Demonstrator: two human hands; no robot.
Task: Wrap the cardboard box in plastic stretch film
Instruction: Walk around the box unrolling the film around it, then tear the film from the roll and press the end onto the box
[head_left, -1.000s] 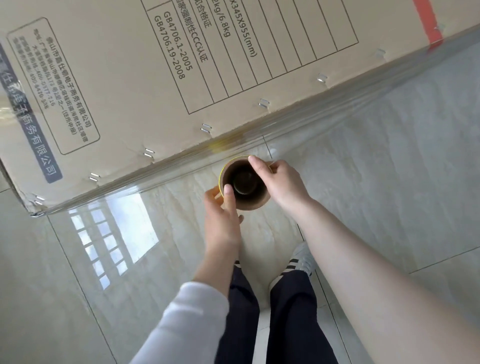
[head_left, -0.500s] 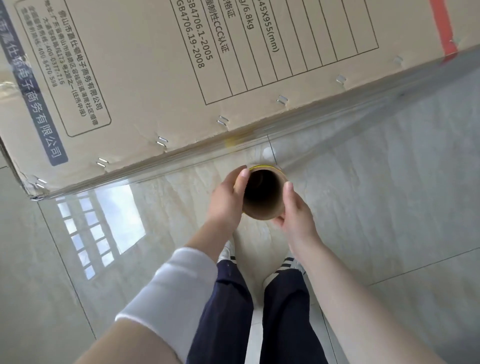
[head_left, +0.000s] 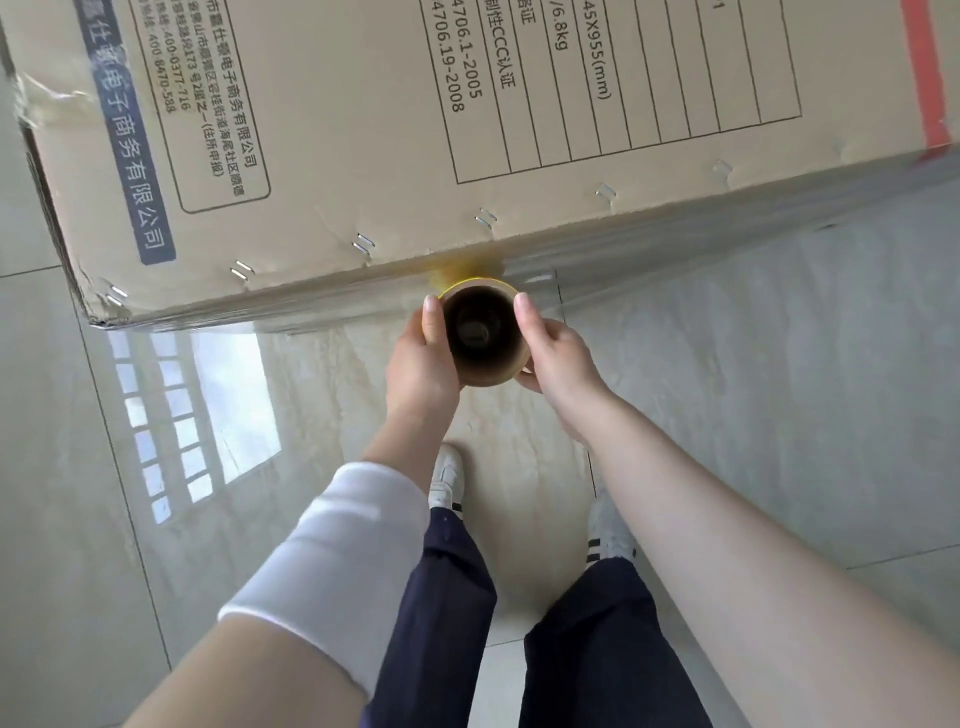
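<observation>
Your left hand (head_left: 421, 366) and right hand (head_left: 561, 364) grip the film roll (head_left: 491, 371); cardboard box (head_left: 337, 171) near side filmed, wrapping apparently unfinished.

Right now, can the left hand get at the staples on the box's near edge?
Likely yes, if it lets go: the left hand grips the film roll with the right hand. The staples lie just beyond it, with nothing between.

bright, even daylight. a window's reflection glares on the glossy floor (head_left: 171, 415) at near left. the stretch film (head_left: 675, 228) carries pale streaked sheen. shadows are faint. wide-angle bending shows at the edges, with mild softness there.
</observation>
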